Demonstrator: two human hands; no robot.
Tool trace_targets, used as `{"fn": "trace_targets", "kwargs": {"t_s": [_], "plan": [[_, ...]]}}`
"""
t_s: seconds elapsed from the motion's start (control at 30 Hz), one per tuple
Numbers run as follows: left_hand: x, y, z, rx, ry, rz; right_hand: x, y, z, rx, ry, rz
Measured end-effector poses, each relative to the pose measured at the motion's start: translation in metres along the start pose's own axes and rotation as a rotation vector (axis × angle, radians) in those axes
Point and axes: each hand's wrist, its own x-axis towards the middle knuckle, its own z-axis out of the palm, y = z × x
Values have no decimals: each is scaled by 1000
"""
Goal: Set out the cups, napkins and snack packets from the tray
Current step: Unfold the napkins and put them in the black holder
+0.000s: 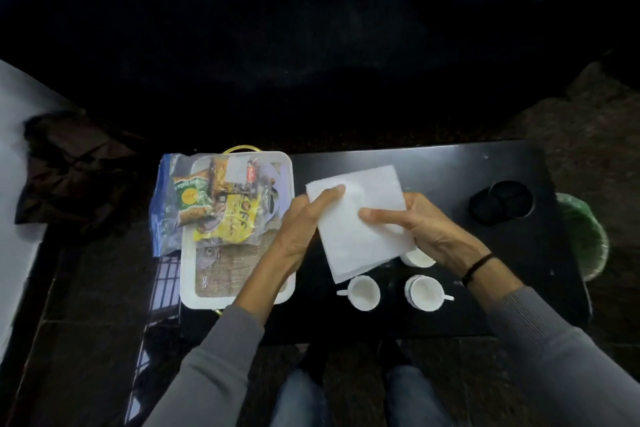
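Note:
Both hands hold a white paper napkin [360,218] above the black table [450,170]. My left hand [304,222] pinches its left edge and my right hand [419,225] grips its right side. On the table below stand three white cups: one [363,292] with its handle to the left, one [425,291] with its handle to the right, and a third [417,258] partly hidden under my right hand. The white tray [188,288] lies at the table's left end with a clear bag of snack packets [211,204] at its far end.
A black round coaster holder [502,203] sits at the table's right end. A green bin [585,236] stands beyond that end. Dark cloth [72,166] lies on a white surface at the left. My knees in jeans [346,395] are at the table's near edge.

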Motion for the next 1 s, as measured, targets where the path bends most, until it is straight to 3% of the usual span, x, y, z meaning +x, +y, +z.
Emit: {"fn": "trace_targets", "kwargs": {"t_s": [0.2,0.47,0.63,0.87,1.0], "plan": [[4,-10,60,39,28,-42,-26,7,-49,144,228,-62],[14,-11,119,127,-13,-10,-46,18,-100,289,236,-54],[35,-14,154,187,52,-97,-55,29,-136,303,319,-79],[64,-23,198,214,60,-178,-69,36,-201,250,776,-51],[75,-26,216,215,43,-188,-70,36,-234,-65,1020,17]]}}
